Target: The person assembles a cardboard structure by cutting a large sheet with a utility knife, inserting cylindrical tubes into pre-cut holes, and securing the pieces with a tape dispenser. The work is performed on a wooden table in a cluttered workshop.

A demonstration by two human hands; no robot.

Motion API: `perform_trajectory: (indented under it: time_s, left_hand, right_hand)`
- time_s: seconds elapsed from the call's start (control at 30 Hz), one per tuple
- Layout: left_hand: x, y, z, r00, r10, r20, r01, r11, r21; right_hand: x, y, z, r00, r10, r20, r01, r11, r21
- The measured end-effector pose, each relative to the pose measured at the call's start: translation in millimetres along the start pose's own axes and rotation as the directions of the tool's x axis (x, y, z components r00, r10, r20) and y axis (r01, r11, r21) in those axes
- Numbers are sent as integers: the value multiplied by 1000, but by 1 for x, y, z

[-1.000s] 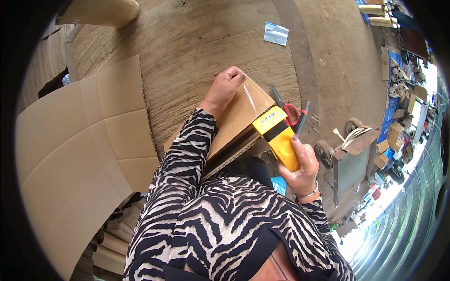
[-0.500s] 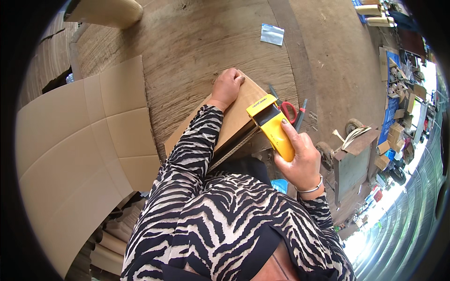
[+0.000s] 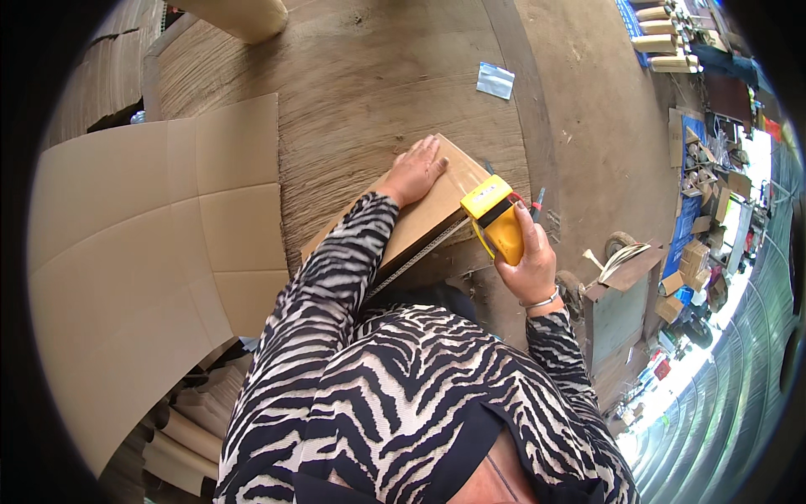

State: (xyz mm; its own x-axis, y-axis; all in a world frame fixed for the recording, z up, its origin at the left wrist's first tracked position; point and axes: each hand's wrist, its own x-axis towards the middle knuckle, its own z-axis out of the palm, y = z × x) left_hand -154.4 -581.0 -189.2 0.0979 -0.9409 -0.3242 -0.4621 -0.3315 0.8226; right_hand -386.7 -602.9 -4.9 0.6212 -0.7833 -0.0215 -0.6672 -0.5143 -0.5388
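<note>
A brown cardboard box (image 3: pixel 424 214) lies at a slant on the wooden table in front of me. My left hand (image 3: pixel 415 173) rests flat on its top near the far end, fingers stretched out and thumb apart. In my right hand (image 3: pixel 531 264) is a yellow tape dispenser (image 3: pixel 505 238); its head touches the box's right edge, my thumb on its side. A shiny clear strip of tape (image 3: pixel 467 178) seems to run over the box top from the dispenser. Beyond the dispenser, a dark tool with a red band (image 3: pixel 539 200) sticks out; the red-handled scissors are mostly hidden.
A large creased cardboard sheet (image 3: pixel 126 227) covers the left side. A small pale packet (image 3: pixel 495 81) lies on the wooden table (image 3: pixel 378 76), near a cardboard roll (image 3: pixel 243 17). At right stands a wheeled cart (image 3: pixel 621 315), with piled cartons (image 3: pixel 693 260) beyond.
My left hand has opened from curled fingers to lying flat on the box. The tape dispenser has tilted and come onto the box's edge, and a strip of tape now shows.
</note>
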Motion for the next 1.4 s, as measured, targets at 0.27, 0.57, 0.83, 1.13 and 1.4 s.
perform_trajectory:
  time_s: [0.27,0.57,0.83,1.13,1.4]
  left_hand:
    - [-59,69,-24,967,134,218,-127,991,-47]
    - [-72,97,17,979,70,-193,-1,942,335]
    - [-73,110,7,988,-84,-131,127,922,367]
    - [-73,107,9,986,-85,-144,139,896,421]
    - [-55,124,-9,989,-149,3,134,900,415]
  right_hand:
    - [-10,16,6,1000,4,2,-4,1000,15]
    - [-9,32,14,988,-146,-42,148,988,39]
    - [15,-16,-54,975,36,218,-50,997,59]
    - [-76,38,-63,986,-8,165,27,994,-110]
    - [-51,80,17,978,18,206,-1,997,-78]
